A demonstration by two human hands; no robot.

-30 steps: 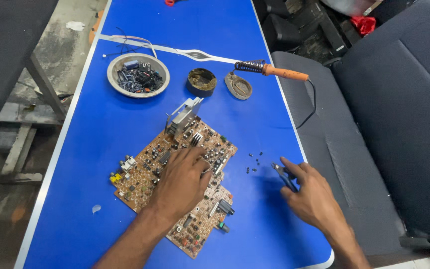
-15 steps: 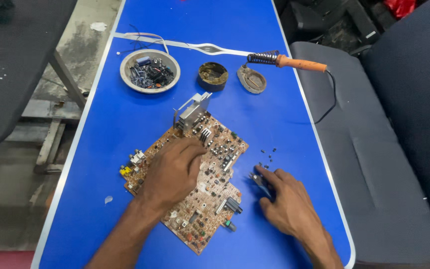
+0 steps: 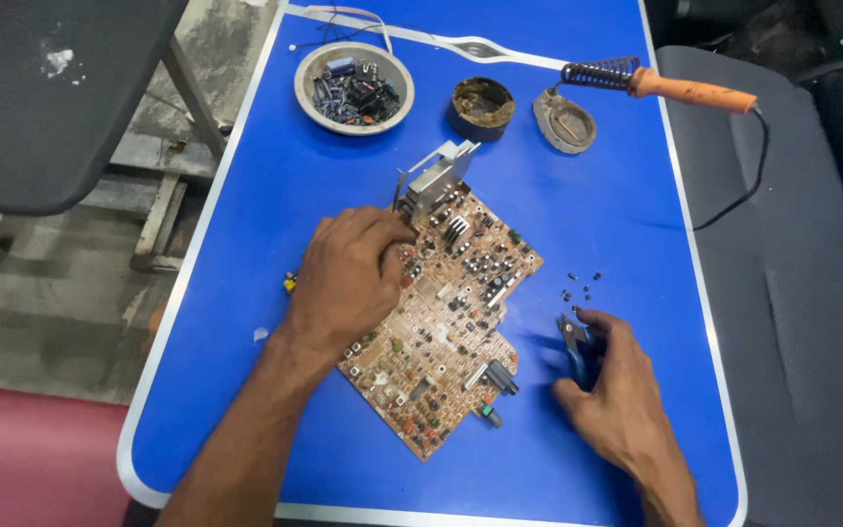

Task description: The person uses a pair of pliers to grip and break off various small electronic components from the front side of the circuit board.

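I see my left hand (image 3: 348, 283) pressed flat on the brown circuit board (image 3: 441, 327), which lies at an angle in the middle of the blue bench (image 3: 246, 244) — fingers spread over its left part, bearing down and closed round nothing. My right hand (image 3: 617, 395) rests towards the right edge, fingers curled round small blue-handled cutters (image 3: 574, 344), with a scatter of tiny dark parts (image 3: 580, 285) just beyond. I judge the board light and stiff but fragile, its upper face crowded with components; bare edges or the metal heat sink (image 3: 433, 181) at its far corner look safest to grip. Along the far edge sit a bowl of parts (image 3: 354, 86), a flux tin (image 3: 481, 105) and a soldering iron (image 3: 670, 86).
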